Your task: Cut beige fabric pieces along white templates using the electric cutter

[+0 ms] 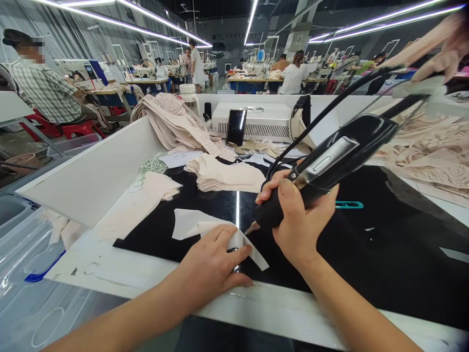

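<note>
My right hand (302, 220) is wrapped round a black corded handheld tool (326, 156). Its pointed metal tip slants down to the left, close to the edge of a folded off-white fabric piece (190, 225); whether it touches the cloth I cannot tell. My left hand (218, 259) grips this piece between fingers and thumb, low over the glossy black work surface (366, 274). Part of the fabric is hidden under the fingers. Behind lies a stack of cut cream fabric pieces (227, 173), with more cream pieces (146, 200) on the left.
A white vented box (252, 120) stands at the back, a phone (237, 127) leaning on it. Fabric is heaped at left (164, 117) and right (432, 151). A teal cutter (349, 205) lies right of the tool. Another person's hand (439, 58) reaches in at upper right.
</note>
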Tool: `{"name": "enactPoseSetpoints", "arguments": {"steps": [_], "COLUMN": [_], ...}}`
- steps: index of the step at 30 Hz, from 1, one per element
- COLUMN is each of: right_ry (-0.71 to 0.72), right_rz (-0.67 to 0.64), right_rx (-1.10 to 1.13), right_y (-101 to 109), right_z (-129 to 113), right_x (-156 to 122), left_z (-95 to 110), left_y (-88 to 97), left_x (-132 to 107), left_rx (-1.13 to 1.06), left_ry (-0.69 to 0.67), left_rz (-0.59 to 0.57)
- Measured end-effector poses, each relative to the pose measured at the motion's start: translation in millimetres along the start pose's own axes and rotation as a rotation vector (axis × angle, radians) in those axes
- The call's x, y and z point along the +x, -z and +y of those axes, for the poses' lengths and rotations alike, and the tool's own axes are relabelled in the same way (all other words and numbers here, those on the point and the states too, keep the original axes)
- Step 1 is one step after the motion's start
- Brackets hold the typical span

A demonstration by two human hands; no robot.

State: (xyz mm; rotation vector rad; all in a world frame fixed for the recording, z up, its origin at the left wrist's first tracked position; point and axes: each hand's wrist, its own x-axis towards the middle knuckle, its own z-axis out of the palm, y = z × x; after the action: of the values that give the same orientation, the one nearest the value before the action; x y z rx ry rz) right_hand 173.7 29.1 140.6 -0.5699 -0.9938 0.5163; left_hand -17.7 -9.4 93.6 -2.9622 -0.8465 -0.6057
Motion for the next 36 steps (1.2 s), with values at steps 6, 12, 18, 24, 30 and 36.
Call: {"name": "enactPoseSetpoints", "arguments": {"steps": [6, 12, 18, 24, 30, 36], "right_ry": [-0.009, 0.011, 0.025, 0.033, 0.015, 0.011], "right_rz": [0.001, 0.011, -0.012, -0.008, -0.006, -0.03], "right_rx": [-0.034, 0.001, -0.012, -0.025, -0.032, -0.006], "right_y": [-4.5, -8.6, -13.8, -15.2, -12.1, -4.6], "right_z": [4.4, 9.8, 17.6, 23.3, 19.9, 15.5], "right_x": [-1.2, 4.5, 4.9, 4.0, 4.9, 2.2], "left_z": [1.3, 1.4, -0.3, 0.4, -0.5, -0.8], "left_y": [1.2, 0.2, -1.0, -0.7, -2.3, -2.0], "left_x": [-0.5, -1.9, -2.9, -3.4, -2.9, -2.7], "left_rx": [-0.031, -0.073, -0.105, -0.107, -0.078, -0.067], "left_ry": [0.02, 0.06, 0.078, 0.074, 0.074, 0.07], "left_rz": [-0.023, -0.051, -0.074, -0.069, -0.077, -0.078]}}
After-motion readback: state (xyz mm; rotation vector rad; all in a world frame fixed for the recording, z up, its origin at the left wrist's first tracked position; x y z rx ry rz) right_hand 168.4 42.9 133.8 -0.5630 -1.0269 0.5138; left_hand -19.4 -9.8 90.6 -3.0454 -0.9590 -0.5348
